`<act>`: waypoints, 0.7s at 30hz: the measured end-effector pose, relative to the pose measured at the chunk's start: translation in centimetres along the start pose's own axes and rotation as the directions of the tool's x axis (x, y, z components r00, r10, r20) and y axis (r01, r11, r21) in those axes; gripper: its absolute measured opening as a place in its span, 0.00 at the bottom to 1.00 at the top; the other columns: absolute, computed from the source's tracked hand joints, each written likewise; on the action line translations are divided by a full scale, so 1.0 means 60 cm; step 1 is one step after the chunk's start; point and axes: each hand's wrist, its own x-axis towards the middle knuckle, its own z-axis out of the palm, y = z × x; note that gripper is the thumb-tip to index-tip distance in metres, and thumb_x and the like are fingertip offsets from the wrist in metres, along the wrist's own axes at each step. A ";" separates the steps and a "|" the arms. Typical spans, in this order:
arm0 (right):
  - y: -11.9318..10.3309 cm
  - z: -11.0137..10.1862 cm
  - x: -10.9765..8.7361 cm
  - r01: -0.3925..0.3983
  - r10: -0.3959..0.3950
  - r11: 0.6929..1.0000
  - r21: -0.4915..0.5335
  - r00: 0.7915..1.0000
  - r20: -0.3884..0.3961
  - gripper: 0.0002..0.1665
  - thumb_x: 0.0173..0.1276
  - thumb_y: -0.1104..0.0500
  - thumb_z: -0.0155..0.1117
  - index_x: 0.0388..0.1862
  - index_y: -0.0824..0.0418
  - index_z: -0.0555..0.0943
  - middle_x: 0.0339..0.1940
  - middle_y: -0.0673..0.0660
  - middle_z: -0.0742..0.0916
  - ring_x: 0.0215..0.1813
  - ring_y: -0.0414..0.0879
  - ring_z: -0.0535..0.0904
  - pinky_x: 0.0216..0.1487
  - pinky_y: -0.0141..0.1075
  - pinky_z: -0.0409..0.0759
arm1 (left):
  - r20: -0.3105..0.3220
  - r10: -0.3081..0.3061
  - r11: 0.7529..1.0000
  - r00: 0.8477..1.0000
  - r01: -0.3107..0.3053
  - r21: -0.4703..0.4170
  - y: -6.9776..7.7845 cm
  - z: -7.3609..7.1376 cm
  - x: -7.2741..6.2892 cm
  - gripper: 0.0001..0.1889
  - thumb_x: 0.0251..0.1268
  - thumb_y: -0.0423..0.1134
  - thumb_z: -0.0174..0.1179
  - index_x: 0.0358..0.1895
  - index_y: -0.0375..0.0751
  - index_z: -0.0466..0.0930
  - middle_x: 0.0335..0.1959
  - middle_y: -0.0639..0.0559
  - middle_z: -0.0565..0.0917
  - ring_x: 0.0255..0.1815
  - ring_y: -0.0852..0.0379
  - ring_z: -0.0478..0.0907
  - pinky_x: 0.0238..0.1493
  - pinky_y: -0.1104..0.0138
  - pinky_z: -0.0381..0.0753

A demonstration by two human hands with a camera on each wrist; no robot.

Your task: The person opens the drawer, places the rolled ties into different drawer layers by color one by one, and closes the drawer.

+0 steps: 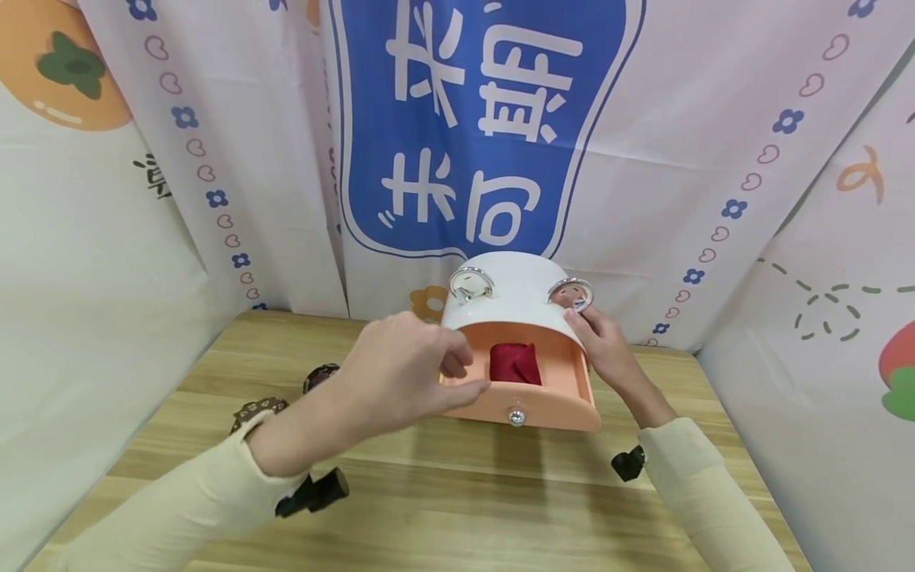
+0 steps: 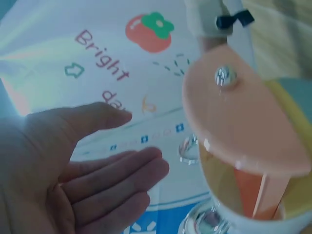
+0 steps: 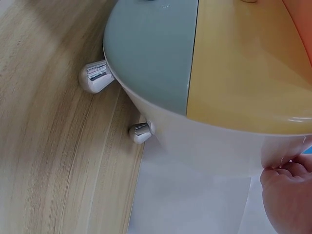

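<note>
Left hand (image 1: 403, 369) sits released in my head view, thumb and fingers apart with nothing between them, at nine o'clock from a folded red cloth (image 1: 507, 364). I see that cloth lying inside the peach drawer (image 1: 472, 407), which stands open toward six o'clock from the white cabinet (image 1: 511, 310). Right hand (image 1: 608, 349) grips the cabinet's wall at four o'clock, its thumb just below a silver ring (image 1: 570, 281). On the wooden table (image 1: 500, 500) I also make out a brown scalloped piece (image 1: 259, 408), toward nine o'clock, partly hidden by the left forearm.
</note>
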 end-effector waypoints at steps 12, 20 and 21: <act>-0.001 0.001 0.000 -0.001 0.001 1.000 -0.005 1.000 -0.010 0.36 0.85 0.41 0.48 0.78 0.64 0.70 0.71 0.71 0.80 0.65 0.67 0.84 0.59 0.54 0.86 | -0.111 -0.044 0.998 0.993 0.038 -0.058 0.029 0.084 -0.050 0.10 0.58 0.51 0.78 0.33 0.50 0.90 0.28 0.60 0.92 0.25 0.65 0.85 0.24 0.77 0.74; -0.003 0.003 -0.001 0.000 0.000 1.000 0.017 1.000 -0.012 0.35 0.85 0.41 0.48 0.79 0.62 0.69 0.71 0.69 0.81 0.64 0.66 0.84 0.57 0.50 0.87 | -0.050 -0.139 0.987 0.989 0.134 -0.091 0.042 0.141 -0.058 0.10 0.62 0.54 0.75 0.35 0.54 0.92 0.31 0.63 0.93 0.32 0.65 0.89 0.28 0.74 0.78; -0.003 0.003 -0.001 -0.001 0.001 1.000 0.018 1.000 -0.010 0.36 0.85 0.41 0.48 0.79 0.62 0.69 0.70 0.70 0.80 0.64 0.66 0.84 0.57 0.51 0.87 | -0.048 -0.150 0.984 0.987 0.144 -0.107 0.043 0.148 -0.057 0.09 0.62 0.53 0.75 0.35 0.54 0.93 0.31 0.63 0.93 0.32 0.66 0.89 0.29 0.75 0.78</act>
